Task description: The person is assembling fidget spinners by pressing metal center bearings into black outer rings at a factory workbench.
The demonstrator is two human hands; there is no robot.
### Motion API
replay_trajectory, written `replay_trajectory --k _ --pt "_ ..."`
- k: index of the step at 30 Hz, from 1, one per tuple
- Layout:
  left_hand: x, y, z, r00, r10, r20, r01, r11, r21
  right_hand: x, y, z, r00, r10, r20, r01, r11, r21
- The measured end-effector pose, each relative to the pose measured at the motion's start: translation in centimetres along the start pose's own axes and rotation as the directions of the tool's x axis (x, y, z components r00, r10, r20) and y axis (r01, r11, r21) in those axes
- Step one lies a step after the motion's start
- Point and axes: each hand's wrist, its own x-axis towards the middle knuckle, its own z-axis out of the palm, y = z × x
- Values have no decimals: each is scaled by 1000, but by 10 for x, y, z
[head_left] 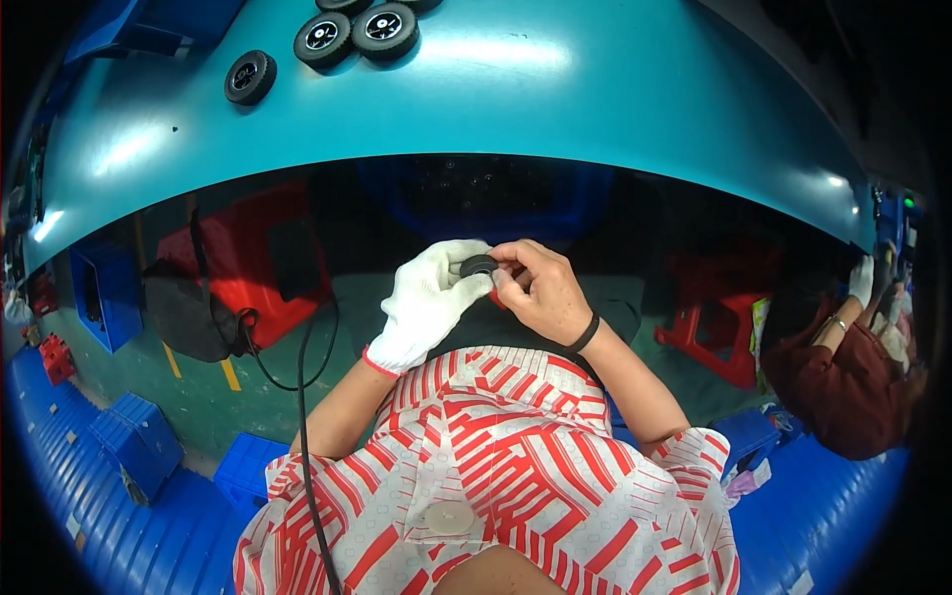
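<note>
Over my lap, just off the table's near edge, a small black wheel [479, 265] sits between my two hands. My left hand [428, 293], in a white knitted glove, grips its left side between thumb and fingers. From the right, my bare right hand [543, 288] pinches the wheel with thumb and forefinger. Part of the wheel is covered by the fingers. On the table, several black wheels [385, 33] with silver-marked hubs lie together at the far side. One more wheel [250, 77] leans apart from them, to the left.
A teal table [595, 109] curves across in front of me. Beneath it is a dark blue bin [575, 203]. Red stools [709, 327] stand on both sides, a black bag [193, 312] by the left one. Blue crates [139, 441] are at left. A co-worker [843, 367] sits at right.
</note>
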Motion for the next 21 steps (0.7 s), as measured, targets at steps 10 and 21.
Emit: replay_trajectory --k 10,21 --pt "6 -11 0 993 -117 20 116 924 -365 5 4 -11 999 22 26 -23 999 41" --pt "5 -8 -1 989 -127 78 148 907 -393 12 5 -11 996 36 78 -48 988 147"
